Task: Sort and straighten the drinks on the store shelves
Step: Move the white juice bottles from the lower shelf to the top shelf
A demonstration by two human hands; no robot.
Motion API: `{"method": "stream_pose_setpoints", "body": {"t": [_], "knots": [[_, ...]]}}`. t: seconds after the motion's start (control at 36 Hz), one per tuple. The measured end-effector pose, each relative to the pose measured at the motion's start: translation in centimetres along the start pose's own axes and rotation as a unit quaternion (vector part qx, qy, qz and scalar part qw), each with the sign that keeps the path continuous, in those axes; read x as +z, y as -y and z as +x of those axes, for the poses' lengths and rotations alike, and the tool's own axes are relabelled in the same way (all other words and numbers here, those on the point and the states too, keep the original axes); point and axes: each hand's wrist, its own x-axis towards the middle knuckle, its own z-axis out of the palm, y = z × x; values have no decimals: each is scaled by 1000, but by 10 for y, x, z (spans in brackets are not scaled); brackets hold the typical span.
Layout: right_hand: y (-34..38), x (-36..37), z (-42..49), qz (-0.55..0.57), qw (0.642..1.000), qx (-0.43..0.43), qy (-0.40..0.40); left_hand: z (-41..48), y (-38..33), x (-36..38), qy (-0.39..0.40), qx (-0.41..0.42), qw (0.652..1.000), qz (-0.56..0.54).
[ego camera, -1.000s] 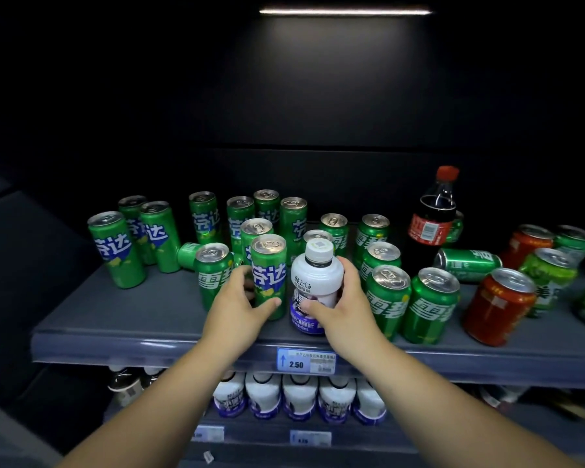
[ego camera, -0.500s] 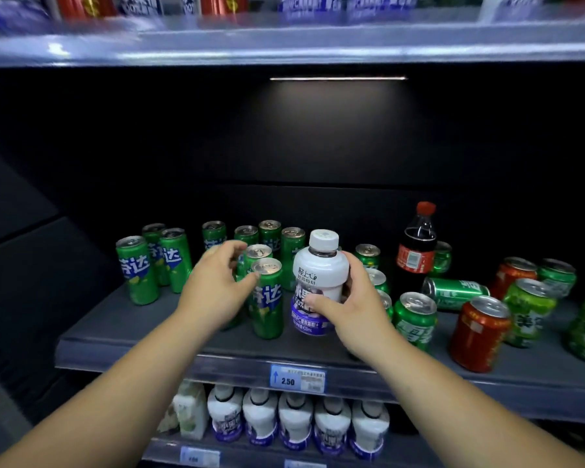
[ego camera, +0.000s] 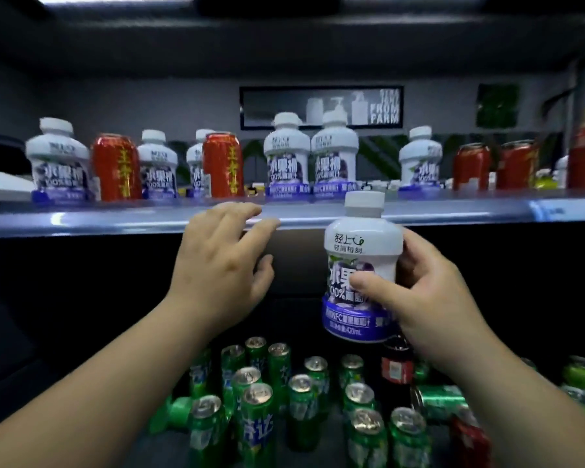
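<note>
My right hand grips a white juice bottle with a purple label, held upright in the air just below the front edge of the upper shelf. My left hand is empty with fingers spread, its fingertips at that shelf edge. On the upper shelf stand several matching white bottles mixed with red cans. Below, green cans crowd the lower shelf, one of them lying on its side.
A cola bottle stands among the green cans, partly hidden behind my right hand. A second toppled green can and a red can lie at lower right. More red cans stand on the upper shelf at right.
My right hand has lifted the white bottle from the lower shelf up to the upper shelf's edge. My left hand let go of the green can and rose too. The view tilted up.
</note>
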Motion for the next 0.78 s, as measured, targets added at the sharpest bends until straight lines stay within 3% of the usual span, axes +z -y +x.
{"method": "stream_pose_setpoints", "body": {"t": [0.31, 0.78], "knots": [[42, -42, 71, -99, 991, -48, -73, 57, -3, 53, 159, -39, 985, 54], [15, -81, 177, -153, 978, -72, -121, 65, -27, 103, 49, -51, 995, 77]]}}
